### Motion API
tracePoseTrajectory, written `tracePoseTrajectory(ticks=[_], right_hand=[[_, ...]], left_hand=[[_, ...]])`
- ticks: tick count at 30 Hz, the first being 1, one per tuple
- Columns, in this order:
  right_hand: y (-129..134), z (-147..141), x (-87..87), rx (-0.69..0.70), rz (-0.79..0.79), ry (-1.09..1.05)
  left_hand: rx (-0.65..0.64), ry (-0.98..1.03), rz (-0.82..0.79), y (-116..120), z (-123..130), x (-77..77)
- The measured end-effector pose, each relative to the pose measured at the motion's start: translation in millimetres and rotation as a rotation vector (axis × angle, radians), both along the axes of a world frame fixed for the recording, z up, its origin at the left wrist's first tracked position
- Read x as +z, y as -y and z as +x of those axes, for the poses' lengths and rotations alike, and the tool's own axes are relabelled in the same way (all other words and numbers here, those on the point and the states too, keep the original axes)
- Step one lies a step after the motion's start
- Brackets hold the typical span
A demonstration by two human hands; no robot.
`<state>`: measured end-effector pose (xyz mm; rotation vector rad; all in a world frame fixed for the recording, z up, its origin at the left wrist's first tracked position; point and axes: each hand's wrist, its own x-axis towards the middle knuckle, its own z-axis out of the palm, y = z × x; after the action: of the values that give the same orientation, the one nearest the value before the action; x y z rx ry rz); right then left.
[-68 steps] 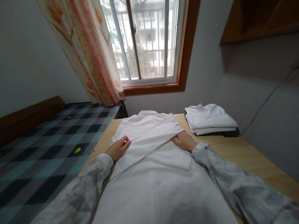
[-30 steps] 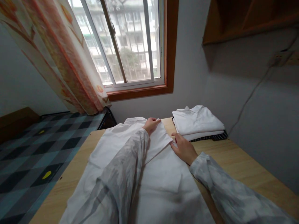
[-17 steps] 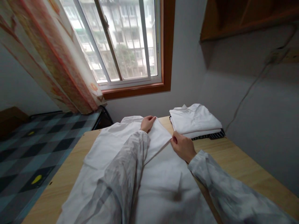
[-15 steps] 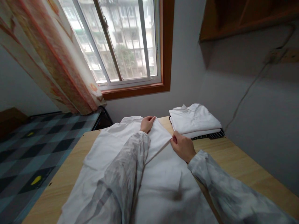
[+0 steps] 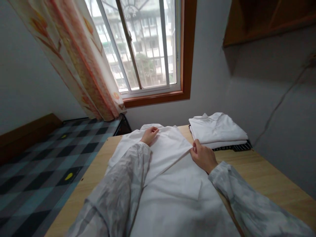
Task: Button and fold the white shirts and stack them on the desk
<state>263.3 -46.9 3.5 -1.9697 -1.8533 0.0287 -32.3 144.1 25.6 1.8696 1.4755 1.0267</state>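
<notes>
A white shirt (image 5: 172,197) lies spread over the wooden table, its collar at the far edge and one flap folded across it diagonally. Near the collar, my left hand (image 5: 150,135) rests on the fabric with its fingers loosely curled and apart, gripping none of the cloth. My right hand (image 5: 202,156) pinches the corner of the folded flap at the shirt's right edge. Just beyond that hand sits a stack of folded white shirts (image 5: 218,126) with a black striped item beneath it.
The wooden table (image 5: 261,174) reaches toward the lower right. A bed with checked cloth (image 5: 98,138) stands at the left, below a patterned curtain (image 5: 81,65). A window (image 5: 148,49) is behind the table. A wooden shelf (image 5: 266,29) hangs at the upper right.
The view has turned left, so everything sits further right. My left hand has let go of the flap's upper edge and moved leftward over the shirt. My right hand still pinches the corner.
</notes>
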Motion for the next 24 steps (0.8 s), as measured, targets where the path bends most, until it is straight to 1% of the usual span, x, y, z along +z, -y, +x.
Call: tracePoseTrajectory(ticks=[3, 4, 5, 6, 7, 8, 9, 10, 12, 15, 17, 20, 24], right_hand=[[1.6, -1.1, 1.2, -0.020, -0.019, 0.016], [1.9, -1.9, 1.7, -0.029, -0.026, 0.025], [2.0, -3.1, 2.2, -0.034, -0.034, 0.037], [1.6, -4.5, 2.8, -0.034, -0.042, 0.052], [0.8, -6.1, 3.6, -0.032, -0.050, 0.073], [-0.3, -7.8, 4.4, -0.030, -0.059, 0.097], [-1.8, -9.5, 5.4, -0.029, -0.069, 0.125], [-3.6, -11.1, 6.5, -0.029, -0.079, 0.154], [-6.9, -13.4, 9.0, -0.030, -0.099, 0.212], [-9.2, -14.3, 12.1, -0.033, -0.124, 0.285], [-8.1, -13.5, 13.2, -0.036, -0.134, 0.314], [-4.4, -11.9, 12.8, -0.042, -0.154, 0.308], [-0.9, -11.0, 11.7, -0.078, -0.198, 0.280]], left_hand=[[0.189, -0.072, 0.065, 17.9, -73.2, 13.0], [0.278, -0.114, 0.088, 25.0, -97.8, 15.4], [0.403, -0.244, 0.096, 32.3, -121.0, 16.5], [0.501, -0.370, 0.073, 39.7, -141.9, 16.5], [0.558, -0.461, 0.014, 47.0, -159.8, 15.6], [0.574, -0.515, -0.058, 54.1, -174.2, 14.1], [0.583, -0.527, -0.079, 60.8, -184.9, 12.5], [0.595, -0.538, -0.101, 66.9, -192.2, 11.1], [0.591, -0.560, -0.131, 77.5, -198.4, 10.1], [0.557, -0.651, -0.172, 88.6, -197.9, 12.9], [0.548, -0.720, -0.157, 94.1, -198.6, 15.5], [0.539, -0.786, -0.110, 102.0, -205.2, 17.3], [0.524, -0.765, -0.113, 110.3, -215.6, 18.4]])
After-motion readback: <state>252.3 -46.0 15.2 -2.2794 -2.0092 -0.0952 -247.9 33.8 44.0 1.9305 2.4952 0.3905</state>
